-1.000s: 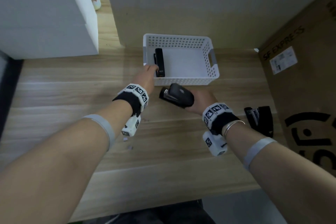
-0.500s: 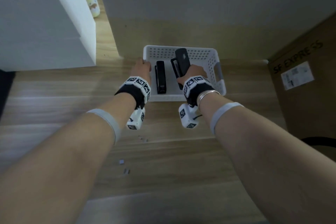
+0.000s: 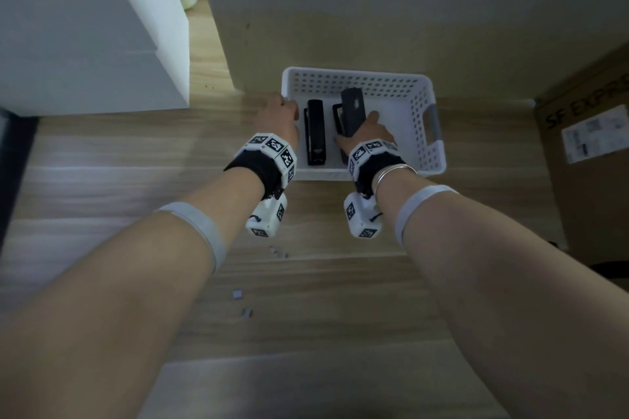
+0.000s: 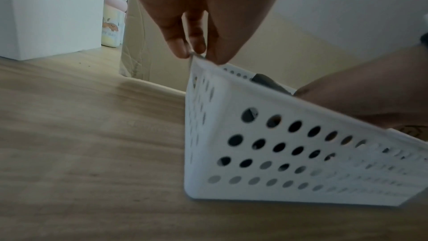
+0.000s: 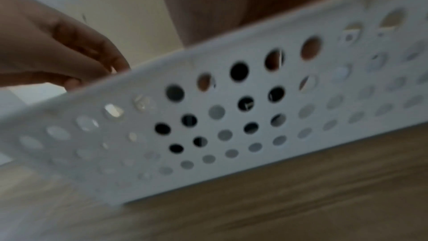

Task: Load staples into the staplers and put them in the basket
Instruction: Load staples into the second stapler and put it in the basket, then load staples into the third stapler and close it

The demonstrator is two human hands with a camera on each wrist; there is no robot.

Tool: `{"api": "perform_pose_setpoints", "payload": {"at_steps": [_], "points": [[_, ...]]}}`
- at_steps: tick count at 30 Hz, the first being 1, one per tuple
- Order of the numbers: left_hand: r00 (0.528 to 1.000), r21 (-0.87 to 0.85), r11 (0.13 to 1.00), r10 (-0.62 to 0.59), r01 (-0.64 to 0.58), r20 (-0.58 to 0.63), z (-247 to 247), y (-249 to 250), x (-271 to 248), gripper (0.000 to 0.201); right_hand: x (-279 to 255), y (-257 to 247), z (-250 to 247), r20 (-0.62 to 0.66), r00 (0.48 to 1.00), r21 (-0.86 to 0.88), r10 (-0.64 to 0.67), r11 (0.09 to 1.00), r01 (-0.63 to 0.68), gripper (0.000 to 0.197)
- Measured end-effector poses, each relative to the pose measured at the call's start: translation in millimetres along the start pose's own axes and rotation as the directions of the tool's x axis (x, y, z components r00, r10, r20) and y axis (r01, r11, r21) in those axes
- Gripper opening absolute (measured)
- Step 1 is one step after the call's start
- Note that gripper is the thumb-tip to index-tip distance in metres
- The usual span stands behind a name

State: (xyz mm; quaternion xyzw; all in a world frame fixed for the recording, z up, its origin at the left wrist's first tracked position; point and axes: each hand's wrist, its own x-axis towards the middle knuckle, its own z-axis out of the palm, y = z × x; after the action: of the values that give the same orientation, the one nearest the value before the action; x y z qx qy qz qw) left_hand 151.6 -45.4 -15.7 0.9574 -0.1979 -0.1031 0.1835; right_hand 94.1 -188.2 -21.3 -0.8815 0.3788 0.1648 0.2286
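Note:
A white perforated basket (image 3: 420,114) stands on the wooden table against the wall. One black stapler (image 3: 316,132) lies flat inside it on the left. My right hand (image 3: 365,128) reaches over the near wall and grips a second black stapler (image 3: 352,109), tilted nose-up just right of the first. My left hand (image 3: 278,109) holds the basket's left rim. In the left wrist view its fingertips (image 4: 179,49) pinch the corner of the basket (image 4: 266,146). The right wrist view shows the basket (image 5: 231,109) wall up close, blurred, with the left hand (image 5: 69,52) beyond.
A brown cardboard box (image 3: 589,153) stands to the right of the basket and a white cabinet (image 3: 102,27) at the back left. Loose staple bits (image 3: 238,294) lie on the wooden table (image 3: 119,187) between my forearms. A wall runs just behind the basket.
My right hand has carried the second stapler from in front of the basket up over the wall and into it. The left hand has stayed on the left rim. The view has moved closer.

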Motion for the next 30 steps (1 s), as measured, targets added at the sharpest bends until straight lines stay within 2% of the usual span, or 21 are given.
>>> {"api": "perform_pose_setpoints", "payload": {"at_steps": [3, 6, 12, 14, 15, 16, 17, 19, 21, 22, 27, 30], "points": [[0.999, 0.001, 1.0, 0.03, -0.03, -0.028, -7.7, 11.7, -5.2, 0.026, -10.4, 5.8, -18.5, -0.093, 0.996, 0.018, 0.006, 1.0, -0.004, 0.067], [0.998, -0.043, 0.997, 0.058, -0.059, -0.022, -13.7, 31.4, -18.0, 0.024, -25.3, 34.7, -44.0, -0.172, 0.985, 0.007, 0.003, 1.0, -0.002, 0.056], [0.983, -0.095, 0.981, 0.175, -0.17, 0.056, 6.3, 75.4, -59.6, 0.025, -77.3, 127.0, -71.8, -0.188, 0.969, -0.179, 0.161, 0.964, -0.195, 0.043], [0.974, -0.104, 0.974, 0.211, -0.202, 0.082, 18.3, 90.3, -74.8, 0.024, -104.9, 158.6, -78.8, -0.123, 0.967, -0.279, 0.222, 0.927, -0.249, 0.042], [0.971, -0.115, 0.972, 0.216, -0.204, 0.104, 24.0, 96.2, -81.0, 0.023, -115.4, 171.4, -79.7, -0.04, 0.96, -0.378, 0.278, 0.885, -0.272, 0.037], [0.966, -0.12, 0.971, 0.221, -0.205, 0.137, 30.7, 102.8, -88.2, 0.024, -125.2, 184.5, -78.1, 0.05, 0.944, -0.47, 0.325, 0.842, -0.264, 0.03], [0.958, -0.121, 0.97, 0.23, -0.211, 0.171, 37.1, 109.3, -94.8, 0.024, -129.6, 199.1, -76.1, 0.07, 0.922, -0.525, 0.382, 0.8, -0.292, 0.026], [0.938, -0.116, 0.965, 0.257, -0.236, 0.233, 51.6, 121.9, -106.2, 0.027, -131.9, 227.4, -71.8, -0.019, 0.922, -0.474, 0.386, 0.809, -0.348, 0.033], [0.922, -0.107, 0.962, 0.271, -0.25, 0.277, 65.0, 130.3, -114.9, 0.027, -128.6, 245.6, -67.1, -0.161, 0.921, -0.291, 0.354, 0.875, -0.387, 0.052], [0.918, -0.107, 0.964, 0.266, -0.245, 0.294, 71.9, 133.2, -117.8, 0.027, -129.7, 249.8, -66.8, -0.18, 0.911, -0.221, 0.372, 0.887, -0.406, 0.057], [0.904, -0.094, 0.972, 0.233, -0.213, 0.36, 93.0, 137.7, -124.0, 0.027, -124.2, 269.1, -69.9, -0.162, 0.903, -0.162, 0.399, 0.892, -0.423, 0.05], [0.898, -0.088, 0.975, 0.222, -0.204, 0.381, 91.3, 134.7, -122.3, 0.029, -118.8, 264.5, -68.8, -0.141, 0.936, -0.168, 0.321, 0.924, -0.342, 0.048]]}}
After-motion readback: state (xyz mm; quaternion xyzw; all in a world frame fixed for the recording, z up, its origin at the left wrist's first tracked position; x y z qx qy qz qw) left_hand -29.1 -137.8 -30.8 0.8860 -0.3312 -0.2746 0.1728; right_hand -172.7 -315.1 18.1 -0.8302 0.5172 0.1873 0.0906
